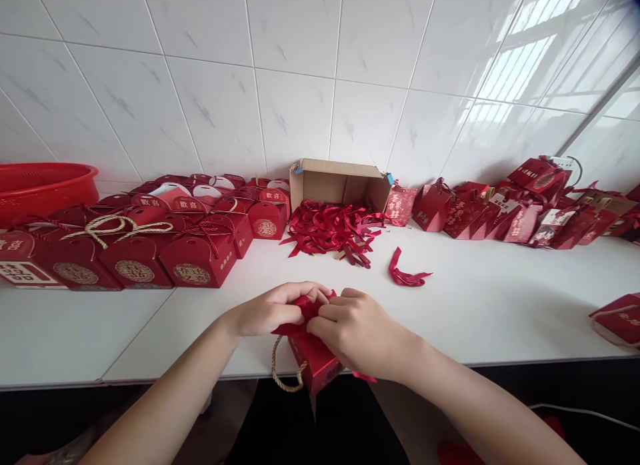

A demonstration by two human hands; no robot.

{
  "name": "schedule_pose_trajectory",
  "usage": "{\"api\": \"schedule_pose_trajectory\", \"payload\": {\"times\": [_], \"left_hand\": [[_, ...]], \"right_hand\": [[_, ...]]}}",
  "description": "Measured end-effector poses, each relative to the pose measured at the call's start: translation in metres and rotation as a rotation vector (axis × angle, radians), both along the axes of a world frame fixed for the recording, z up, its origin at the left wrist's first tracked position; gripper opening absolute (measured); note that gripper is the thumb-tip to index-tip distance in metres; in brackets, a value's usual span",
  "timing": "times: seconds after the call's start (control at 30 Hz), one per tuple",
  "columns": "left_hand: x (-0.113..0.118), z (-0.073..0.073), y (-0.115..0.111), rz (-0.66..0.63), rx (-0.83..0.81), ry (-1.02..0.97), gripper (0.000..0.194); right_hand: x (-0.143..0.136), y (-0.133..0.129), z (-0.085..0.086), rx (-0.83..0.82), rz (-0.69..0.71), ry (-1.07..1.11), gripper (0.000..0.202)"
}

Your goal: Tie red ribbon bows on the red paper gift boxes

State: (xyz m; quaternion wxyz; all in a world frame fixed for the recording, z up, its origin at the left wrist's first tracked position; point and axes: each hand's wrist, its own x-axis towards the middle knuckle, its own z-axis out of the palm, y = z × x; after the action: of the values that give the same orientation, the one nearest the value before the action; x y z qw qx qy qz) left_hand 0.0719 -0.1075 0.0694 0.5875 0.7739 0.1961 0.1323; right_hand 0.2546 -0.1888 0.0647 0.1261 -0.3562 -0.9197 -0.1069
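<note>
A small red gift box (320,366) is tilted at the table's front edge, with a twisted gold cord handle (287,388) hanging from its left side. My left hand (273,310) is closed on the upper left part of this box. From the other side, my right hand (357,325) presses curled fingers onto the box's top. Red material bunches between both sets of fingertips; whether it is ribbon or a box flap I cannot tell. A red ribbon end (365,377) pokes out below my right hand.
A pile of red ribbons (335,228) spills from an open cardboard box (340,166). One loose ribbon (407,275) lies apart. Red gift boxes (195,262) stand at left near a red basin (50,178); more red boxes (467,215) line the right. Another box (620,322) sits far right.
</note>
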Motion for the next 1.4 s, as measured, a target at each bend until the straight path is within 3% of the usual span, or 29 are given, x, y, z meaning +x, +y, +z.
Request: {"api": "schedule_pose_trajectory", "payload": {"times": [0.13,0.27,0.47,0.57,0.67,0.87,1.4], "left_hand": [[0.001,-0.002,-0.002,0.051,0.092,-0.013,0.012],[0.008,-0.012,-0.006,0.190,0.227,0.017,0.015],[0.009,-0.018,-0.015,0.281,0.254,0.013,0.013],[0.008,-0.015,-0.017,0.301,0.262,0.018,0.012],[0.009,-0.015,-0.018,0.321,0.272,0.002,0.012],[0.014,-0.020,-0.020,0.382,0.199,-0.107,0.051],[0.014,-0.027,-0.016,0.391,0.253,-0.054,0.050]], "right_hand": [[0.013,-0.006,-0.001,-0.048,0.106,0.132,0.018],[0.021,-0.010,-0.006,-0.050,0.142,0.212,0.023],[0.032,-0.014,-0.009,-0.166,0.005,0.535,0.025],[0.038,-0.011,-0.011,-0.248,-0.047,0.529,0.035],[0.039,-0.007,-0.016,-0.257,-0.035,0.548,0.027],[0.033,-0.003,-0.024,-0.189,-0.049,0.634,0.021],[0.042,-0.003,-0.041,-0.104,-0.034,0.701,0.022]]}}
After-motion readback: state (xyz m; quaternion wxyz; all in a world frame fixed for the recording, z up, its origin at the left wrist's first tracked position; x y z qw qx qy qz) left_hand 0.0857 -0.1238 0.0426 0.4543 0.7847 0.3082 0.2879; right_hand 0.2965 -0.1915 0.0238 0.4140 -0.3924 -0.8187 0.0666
